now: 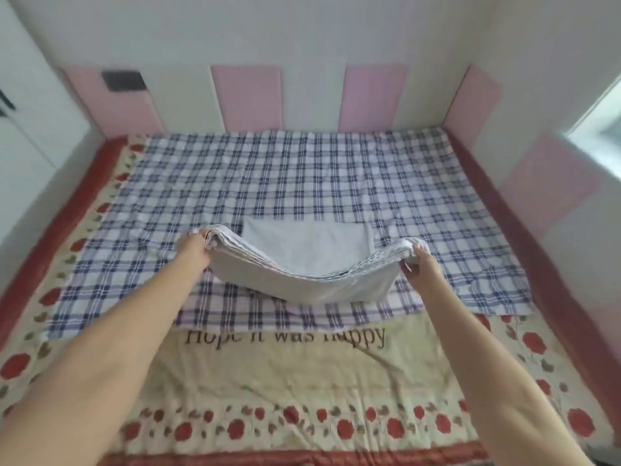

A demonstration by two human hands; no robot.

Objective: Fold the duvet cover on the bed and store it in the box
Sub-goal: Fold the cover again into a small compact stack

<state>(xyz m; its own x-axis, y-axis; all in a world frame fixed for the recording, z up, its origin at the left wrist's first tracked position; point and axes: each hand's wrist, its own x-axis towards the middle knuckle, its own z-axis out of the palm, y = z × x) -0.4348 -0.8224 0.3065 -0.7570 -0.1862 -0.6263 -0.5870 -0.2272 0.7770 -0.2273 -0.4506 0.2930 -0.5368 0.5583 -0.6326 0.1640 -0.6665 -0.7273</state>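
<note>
View: head camera, looking down on the bed
Duvet cover: a folded white-grey fabric duvet cover (pixel 302 280) is held up at the centre of the view, above the checked sheet; its layered ends are raised and its middle sags
Left hand: the left hand (pixel 193 250) is clasped round the cover's end at 9 o'clock, fingers curled over the stacked layers
Right hand: the right hand (pixel 420 260) is closed on the cover's end at 3 o'clock, the layers pinched under the thumb
White panel: a flat white cloth surface (pixel 309 243) is seen just behind the sagging edge, at 12 o'clock of it; whether it belongs to the cover cannot be told
Sheet: a blue-and-white checked sheet (pixel 302 173) is spread under the cover, reaching toward 12 o'clock
Blanket: a cream blanket with red flowers and brown lettering (pixel 285 375) is laid at 6 o'clock, partly overlapped by the sheet
Wall: pink padded wall panels (pixel 247 95) are set at 12 o'clock
</note>
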